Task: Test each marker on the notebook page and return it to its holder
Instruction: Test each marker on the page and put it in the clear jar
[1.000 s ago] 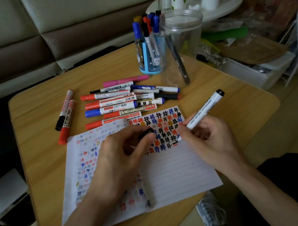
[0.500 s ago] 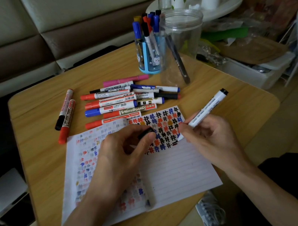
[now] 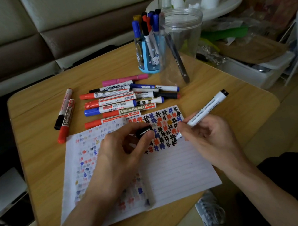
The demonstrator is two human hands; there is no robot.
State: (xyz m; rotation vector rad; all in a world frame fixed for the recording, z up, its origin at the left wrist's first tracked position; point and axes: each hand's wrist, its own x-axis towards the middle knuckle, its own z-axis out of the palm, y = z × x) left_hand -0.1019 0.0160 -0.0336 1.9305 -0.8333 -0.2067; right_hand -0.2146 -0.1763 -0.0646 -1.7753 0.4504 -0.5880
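Little is changed over the last second: the marker (image 3: 206, 112) is kept in the right hand (image 3: 210, 139), pinched near its front between thumb and fingers, and only its rear end is swung slightly outward to the right, so that the barrel is laid a touch flatter. Its tip is held where it was, at the right end of the lowest row of hash marks (image 3: 163, 128) on the page (image 3: 173, 168); whether it actually touches the paper cannot be told. The left hand (image 3: 120, 157) is not moved and is rested on the page, with the black cap (image 3: 144, 131) pinched between thumb and forefinger. From this it is judged that a test stroke is being made or just finished, so the marker's trial is nearly done, while capping and return are not yet done. The blue holder (image 3: 147, 65) and the clear jar (image 3: 182, 47) are stood well apart from the hands at the far side of the table (image 3: 41, 151), and a pile of markers (image 3: 114, 103) is left lying just beyond the page, so much of the task is judged to remain.
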